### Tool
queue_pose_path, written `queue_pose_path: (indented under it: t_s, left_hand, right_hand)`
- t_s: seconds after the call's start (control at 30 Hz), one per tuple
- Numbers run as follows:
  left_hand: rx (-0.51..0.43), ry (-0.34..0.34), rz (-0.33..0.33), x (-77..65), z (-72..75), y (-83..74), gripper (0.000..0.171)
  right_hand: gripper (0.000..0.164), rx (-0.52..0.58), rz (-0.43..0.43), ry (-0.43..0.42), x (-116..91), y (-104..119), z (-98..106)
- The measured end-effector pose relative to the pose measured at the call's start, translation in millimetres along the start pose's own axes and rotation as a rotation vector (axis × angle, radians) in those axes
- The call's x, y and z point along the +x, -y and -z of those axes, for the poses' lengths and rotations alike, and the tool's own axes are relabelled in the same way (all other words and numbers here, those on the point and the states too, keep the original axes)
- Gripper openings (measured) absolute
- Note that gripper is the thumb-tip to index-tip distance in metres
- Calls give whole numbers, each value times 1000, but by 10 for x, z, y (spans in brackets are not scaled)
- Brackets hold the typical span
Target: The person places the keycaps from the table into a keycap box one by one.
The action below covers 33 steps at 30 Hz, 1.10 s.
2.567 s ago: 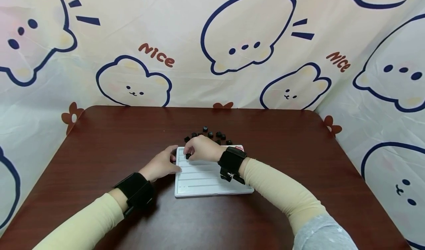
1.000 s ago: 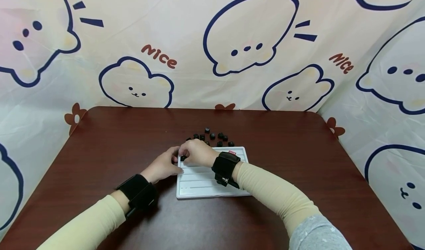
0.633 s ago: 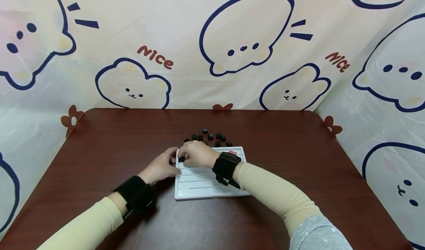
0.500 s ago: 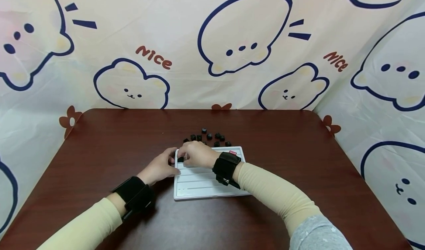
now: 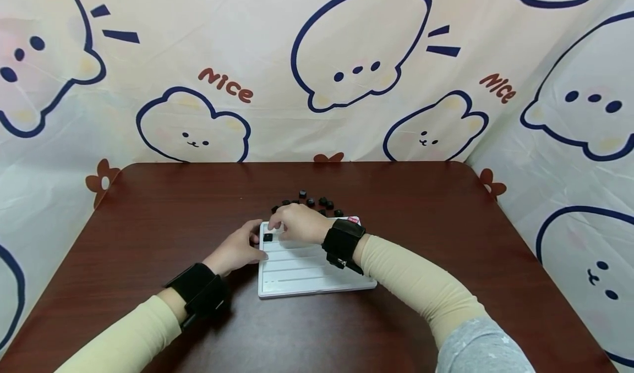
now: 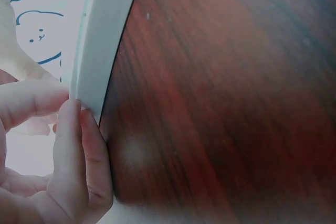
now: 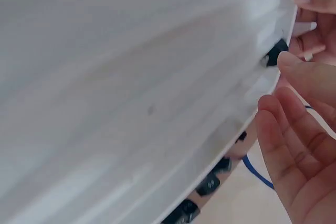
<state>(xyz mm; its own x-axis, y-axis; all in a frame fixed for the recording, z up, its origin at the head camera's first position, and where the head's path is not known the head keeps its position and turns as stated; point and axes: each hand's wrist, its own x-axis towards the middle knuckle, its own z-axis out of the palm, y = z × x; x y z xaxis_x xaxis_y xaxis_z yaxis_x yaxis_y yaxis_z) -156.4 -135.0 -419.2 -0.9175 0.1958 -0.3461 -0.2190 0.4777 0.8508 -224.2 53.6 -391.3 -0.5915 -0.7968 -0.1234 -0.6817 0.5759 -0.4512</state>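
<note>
A white ridged tray (image 5: pixel 312 276) lies on the table. My left hand (image 5: pixel 240 247) grips its left edge, thumb over the rim and fingers along the outer side; in the left wrist view those fingers (image 6: pixel 71 150) bend against the white edge. One small black piece, shaped like a keycap (image 5: pixel 268 237), sits in an upper groove at the tray's left end. Just right of it hovers my right hand (image 5: pixel 302 223), thumb and fingertips apart with nothing between them. In the right wrist view the black keycap (image 7: pixel 276 53) shows beside the right thumb tip.
Several more black keycap-like pieces (image 5: pixel 310 202) lie loose on the brown table (image 5: pixel 198 197) beyond the tray's far edge, partly behind the right hand. A red label (image 5: pixel 353 219) marks the tray's far right corner. A printed curtain (image 5: pixel 277 131) stands behind the table.
My right hand carried the black keycap left to the tray's left end, then let go and drew slightly back to the right. The left hand has stayed at the edge.
</note>
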Motion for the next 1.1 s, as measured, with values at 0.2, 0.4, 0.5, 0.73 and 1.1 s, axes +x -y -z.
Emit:
queue_pose_path:
  t_s: [0.2,0.4,0.5,0.73,1.1]
  left_hand:
    - [-6,-2,-5,19,-2,10,83]
    - [-15,2,7,26,4,26,83]
    - [-21,2,7,22,-2,19,84]
    - [-37,-3,15,1,-8,11,85]
    - [-37,-3,21,25,1,44,85]
  right_hand:
    - [26,-35,-4,-22,-58,-75,160]
    - [28,4,30,-29,-168,-242,305]
    - [27,17,47,-37,-250,-346,351]
    - [25,21,21,-57,-456,-583,421]
    - [23,59,-73,-128,-640,-977,493]
